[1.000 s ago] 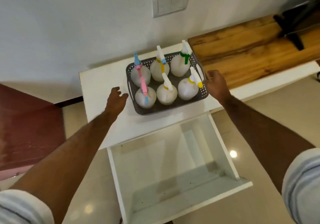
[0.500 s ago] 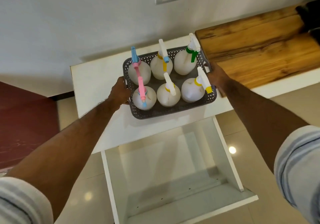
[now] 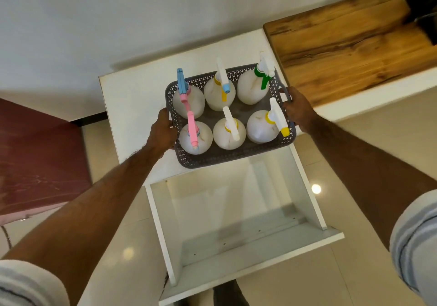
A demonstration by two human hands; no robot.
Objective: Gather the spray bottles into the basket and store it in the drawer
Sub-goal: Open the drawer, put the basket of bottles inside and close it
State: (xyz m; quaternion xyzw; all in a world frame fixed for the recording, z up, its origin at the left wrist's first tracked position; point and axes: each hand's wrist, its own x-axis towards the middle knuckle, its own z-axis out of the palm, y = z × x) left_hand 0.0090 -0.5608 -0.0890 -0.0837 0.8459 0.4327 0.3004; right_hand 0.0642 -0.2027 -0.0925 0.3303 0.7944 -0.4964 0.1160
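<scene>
1. A second ago both hands were open beside the grey perforated plastic basket (image 3: 233, 157); now the left hand (image 3: 163, 131) is clenched on its left rim and the right hand (image 3: 298, 110) on its right handle.
2. The basket has come toward the front edge of the white cabinet top (image 3: 132, 102) – its near wall now overhangs that edge, above the back of the open white drawer (image 3: 238, 223). Whether its base touches the top cannot be told.
3. 6 white spray bottles stand upright in it in 2 rows of 3, as before:
   - far row: blue-and-pink-headed bottle (image 3: 188, 101), white-headed bottle with a blue nozzle and yellow trigger (image 3: 220, 91), green-collared bottle (image 3: 251, 89);
   - near row: pink-headed bottle (image 3: 195, 137), white-headed bottle with a yellow collar (image 3: 228, 135), white-headed bottle with a yellow nozzle tip (image 3: 262, 129).
4. The drawer is pulled out below the cabinet's front edge.
5. A brown wood-grain counter (image 3: 350, 47) adjoins the cabinet's right edge; a white wall (image 3: 94, 21) runs behind both – a dark red panel (image 3: 35, 159) stands at the left over glossy beige floor tiles (image 3: 366, 147).
</scene>
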